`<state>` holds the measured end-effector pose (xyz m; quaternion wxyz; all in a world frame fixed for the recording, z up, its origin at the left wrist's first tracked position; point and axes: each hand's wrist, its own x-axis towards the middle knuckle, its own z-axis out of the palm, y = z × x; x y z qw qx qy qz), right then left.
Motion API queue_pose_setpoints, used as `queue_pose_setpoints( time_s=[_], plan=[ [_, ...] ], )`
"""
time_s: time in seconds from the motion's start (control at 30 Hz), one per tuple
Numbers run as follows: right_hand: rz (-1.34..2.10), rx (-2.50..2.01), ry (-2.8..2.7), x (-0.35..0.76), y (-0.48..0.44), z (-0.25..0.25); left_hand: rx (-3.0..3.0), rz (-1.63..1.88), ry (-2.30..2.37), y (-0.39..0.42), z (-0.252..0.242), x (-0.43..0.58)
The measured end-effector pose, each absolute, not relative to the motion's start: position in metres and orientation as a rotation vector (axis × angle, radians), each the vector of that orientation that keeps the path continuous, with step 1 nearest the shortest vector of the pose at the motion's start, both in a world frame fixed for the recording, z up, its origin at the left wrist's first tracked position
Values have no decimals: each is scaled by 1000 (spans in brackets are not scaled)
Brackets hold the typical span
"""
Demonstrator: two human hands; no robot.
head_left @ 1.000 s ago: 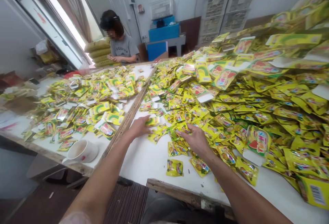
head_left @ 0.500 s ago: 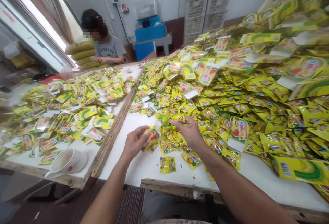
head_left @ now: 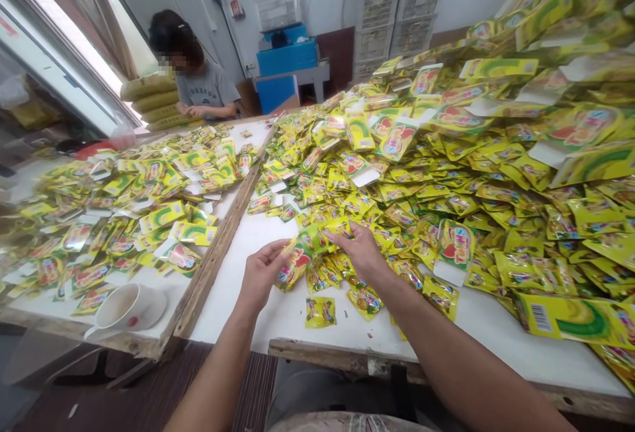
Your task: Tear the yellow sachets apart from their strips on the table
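Pinched in my left hand (head_left: 265,273) is a small yellow printed box (head_left: 294,272) with a red fruit picture. My right hand (head_left: 361,250) grips yellow sachets (head_left: 337,227), with a greener one (head_left: 310,239) at their left end. That greener end meets the upper edge of the box; whether it is inside the box I cannot tell. More sachets (head_left: 327,270) lie under and behind both hands. One separate sachet (head_left: 320,311) rests on the white tabletop (head_left: 231,323) below them.
A huge heap of sachets and open boxes (head_left: 454,247) rises to my right. Beyond a wooden strip (head_left: 225,237), boxes (head_left: 161,214) and a white mug (head_left: 131,306) stand left. Another person (head_left: 203,91) sits at the far end near stacked sacks (head_left: 153,104).
My hands have come closer together. The sachets in my right hand have moved left to the box, and the box is turned more toward me.
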<state>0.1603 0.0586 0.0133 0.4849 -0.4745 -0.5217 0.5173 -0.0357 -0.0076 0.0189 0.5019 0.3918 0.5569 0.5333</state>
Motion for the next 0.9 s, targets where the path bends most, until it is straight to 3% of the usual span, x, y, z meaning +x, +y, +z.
queue_pose_setpoints(
  time_s=[0.3, 0.67, 0.9],
  plan=[
    [1306, -1240, -1584, 159, 47, 29, 828, 1203, 1241, -10, 26, -23],
    [1369, -1154, -1453, 155, 45, 28, 796, 1282, 1249, -8, 22, -14],
    [1042, -1185, -1769, 149, 37, 18, 733, 1289, 1210, -10, 24, -10]
  ],
)
